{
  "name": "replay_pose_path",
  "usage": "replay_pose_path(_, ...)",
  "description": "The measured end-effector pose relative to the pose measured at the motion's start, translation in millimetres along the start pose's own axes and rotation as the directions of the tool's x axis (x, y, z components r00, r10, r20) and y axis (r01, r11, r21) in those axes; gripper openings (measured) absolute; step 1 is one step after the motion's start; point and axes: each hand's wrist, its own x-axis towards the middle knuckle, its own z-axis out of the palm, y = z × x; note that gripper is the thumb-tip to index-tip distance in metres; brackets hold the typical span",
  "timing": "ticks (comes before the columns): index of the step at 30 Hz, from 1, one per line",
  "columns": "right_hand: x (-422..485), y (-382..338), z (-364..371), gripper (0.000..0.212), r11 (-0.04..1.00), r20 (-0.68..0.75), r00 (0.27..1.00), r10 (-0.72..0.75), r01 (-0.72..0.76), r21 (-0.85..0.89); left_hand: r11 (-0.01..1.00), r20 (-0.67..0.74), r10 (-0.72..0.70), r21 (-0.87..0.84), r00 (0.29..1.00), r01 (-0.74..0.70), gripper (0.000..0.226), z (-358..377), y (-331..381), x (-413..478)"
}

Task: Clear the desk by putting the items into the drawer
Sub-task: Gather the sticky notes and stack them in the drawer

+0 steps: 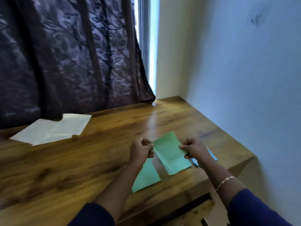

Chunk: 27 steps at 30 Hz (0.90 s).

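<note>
green sheet (171,155): raised over desk (81,160) | second green (146,178): flat on desk | blue sheet (213,156): desk right edge | white sheets (52,129): desk far-left

Green sheets: 2. These are the centre green sheet (169,154) and the lower green sheet (146,178), down-left of it.
Blue sheet (212,155): 1, right of centre, mostly hidden.
White sheets (53,129), left of frame: apparently 2, overlapping; count uncertain.
Hands: 2, left hand (140,150) and right hand (194,148).
Bracelet (225,181): 1.
Curtain (65,54): 1.
Desk (81,160): 1.
</note>
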Motion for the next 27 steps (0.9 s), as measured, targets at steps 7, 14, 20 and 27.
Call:
replay_pose_path(7,50,33,-120,0.014,0.998,-0.241,0.970,0.038,-0.023,0.061,0.814,0.170,0.328,0.448,0.929,-0.369,0.010,102,11,3)
replay_pose_path(14,87,70,-165,0.016,0.988,-0.358,0.929,0.096,-0.134,-0.082,0.495,0.363,0.405,0.684,0.839,-0.535,0.023,148,10,-1)
replay_pose_path(20,91,85,-163,0.005,0.945,-0.356,0.932,0.074,-0.179,-0.273,0.465,0.373,0.388,0.710,0.843,-0.528,0.024,155,4,-1)
replay_pose_path(27,92,89,-161,0.016,0.844,-0.339,0.940,-0.042,-0.148,-0.515,0.435,0.344,0.417,0.737,0.841,-0.517,0.025,156,-3,-3)
